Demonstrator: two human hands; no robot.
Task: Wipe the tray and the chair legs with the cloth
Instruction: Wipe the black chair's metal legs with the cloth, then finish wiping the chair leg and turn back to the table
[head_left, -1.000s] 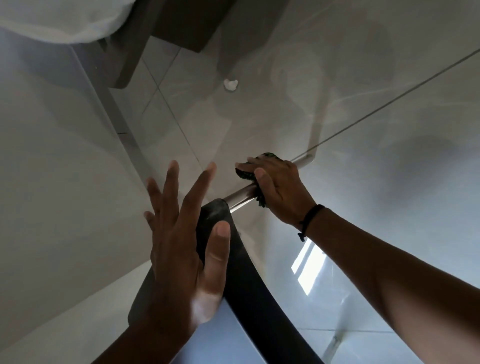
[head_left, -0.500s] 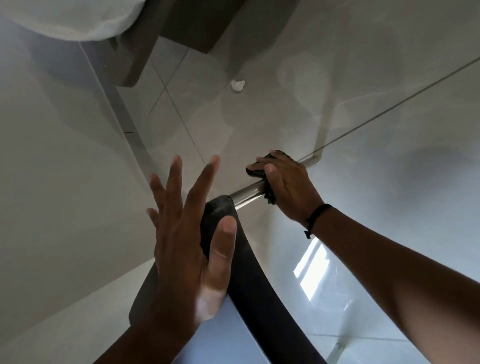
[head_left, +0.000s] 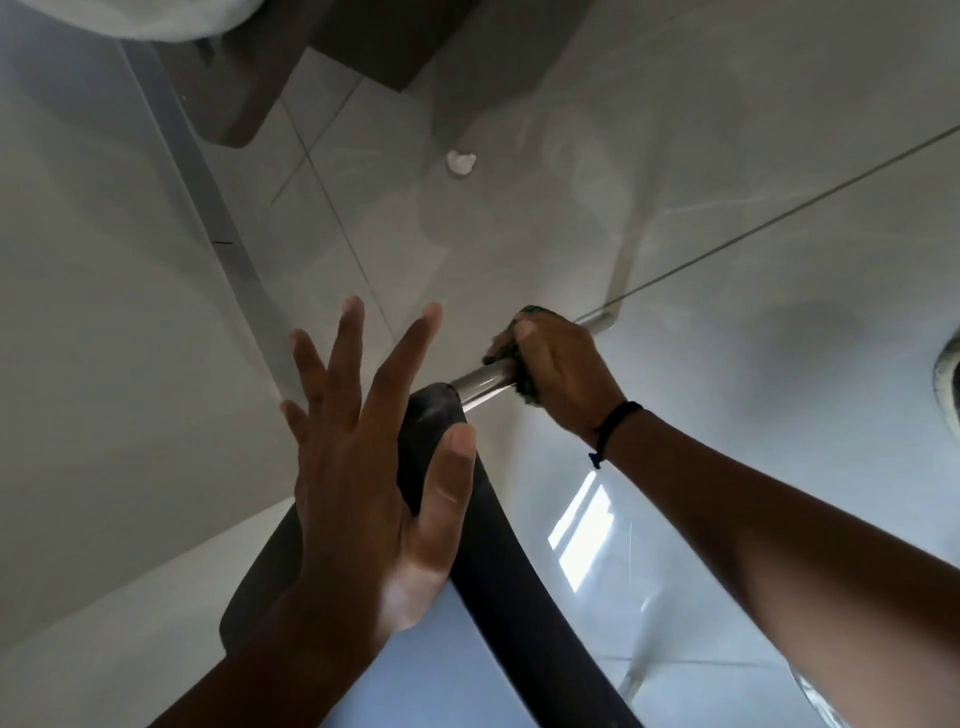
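A shiny metal chair leg (head_left: 484, 385) runs from the black chair edge (head_left: 498, 566) down toward the glossy floor. My right hand (head_left: 563, 371) is wrapped around this leg with a dark cloth (head_left: 525, 387) bunched under the fingers. Only scraps of the cloth show at the fingertips and below the palm. My left hand (head_left: 374, 483) presses flat against the black chair edge, fingers spread, thumb lying along the rim. The leg's foot (head_left: 602, 322) rests on the tiles beyond my right hand. No tray is in view.
A small white crumpled scrap (head_left: 461, 162) lies on the grey tiled floor (head_left: 727, 156). A white wall (head_left: 104, 312) fills the left side. Brown furniture (head_left: 244, 88) and white fabric (head_left: 171, 15) sit at the top left. A round dark rim (head_left: 948, 379) shows at the right edge.
My right hand with the cloth has slid slightly along the chair leg toward its foot. My left hand stays pressed on the chair edge. The view has shifted a little.
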